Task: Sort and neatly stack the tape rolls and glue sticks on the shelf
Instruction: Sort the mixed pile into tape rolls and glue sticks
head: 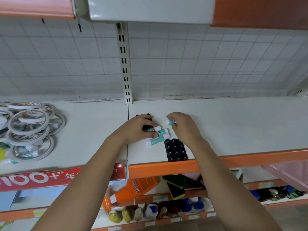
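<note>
While half-curled, left hand (139, 129) around three glue sticks (158, 139), right hand (185, 129) pinched on a fourth stick (170, 122).

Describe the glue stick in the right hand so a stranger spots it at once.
Find the white slotted upright post at the shelf's back, then the white shelf board to its right. There the right hand pinches a small white-and-teal glue stick. It alone stands apart; three matching glue sticks lie side by side at the left hand.
</note>
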Demonstrator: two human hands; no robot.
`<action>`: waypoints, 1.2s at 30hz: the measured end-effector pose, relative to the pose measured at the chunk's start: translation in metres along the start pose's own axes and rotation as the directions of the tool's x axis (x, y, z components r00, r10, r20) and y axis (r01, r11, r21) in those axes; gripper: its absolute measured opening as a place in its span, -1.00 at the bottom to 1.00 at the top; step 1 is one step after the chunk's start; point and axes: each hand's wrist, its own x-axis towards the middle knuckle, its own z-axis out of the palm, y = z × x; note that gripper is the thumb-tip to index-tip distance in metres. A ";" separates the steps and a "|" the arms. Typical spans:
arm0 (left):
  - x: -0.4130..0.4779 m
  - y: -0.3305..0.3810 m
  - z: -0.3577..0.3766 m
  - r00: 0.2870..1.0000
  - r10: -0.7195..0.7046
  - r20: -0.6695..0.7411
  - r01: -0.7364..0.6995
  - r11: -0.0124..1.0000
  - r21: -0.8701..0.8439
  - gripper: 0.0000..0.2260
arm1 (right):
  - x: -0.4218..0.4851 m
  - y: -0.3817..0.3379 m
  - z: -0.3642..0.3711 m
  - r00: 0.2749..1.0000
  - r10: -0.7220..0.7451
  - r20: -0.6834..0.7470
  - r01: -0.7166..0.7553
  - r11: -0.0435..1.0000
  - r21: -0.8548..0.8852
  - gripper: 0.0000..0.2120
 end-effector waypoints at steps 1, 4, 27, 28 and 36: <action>-0.002 -0.001 -0.001 1.000 -0.001 -0.001 0.001 1.000 0.001 -0.62 | 0.002 -0.002 0.002 1.000 -0.016 0.001 0.016 1.000 0.016 -0.60; -0.005 0.000 -0.003 1.000 0.001 -0.001 -0.001 1.000 0.005 -0.63 | -0.003 -0.007 0.000 0.998 -0.056 0.027 0.056 0.998 0.021 -0.62; -0.016 0.005 0.000 0.991 0.030 0.133 -0.030 1.000 -0.007 -0.51 | -0.044 0.033 -0.033 0.995 0.066 0.078 -0.058 0.994 -0.092 -0.70; -0.017 0.007 0.001 0.988 0.042 0.147 -0.043 0.999 0.004 -0.51 | -0.040 0.031 -0.028 0.996 0.069 0.051 -0.063 0.992 -0.109 -0.68; -0.020 0.019 0.018 0.993 0.053 0.106 -0.059 0.997 0.045 -0.34 | -0.009 -0.004 0.000 0.999 0.041 -0.036 -0.045 0.993 -0.111 -0.71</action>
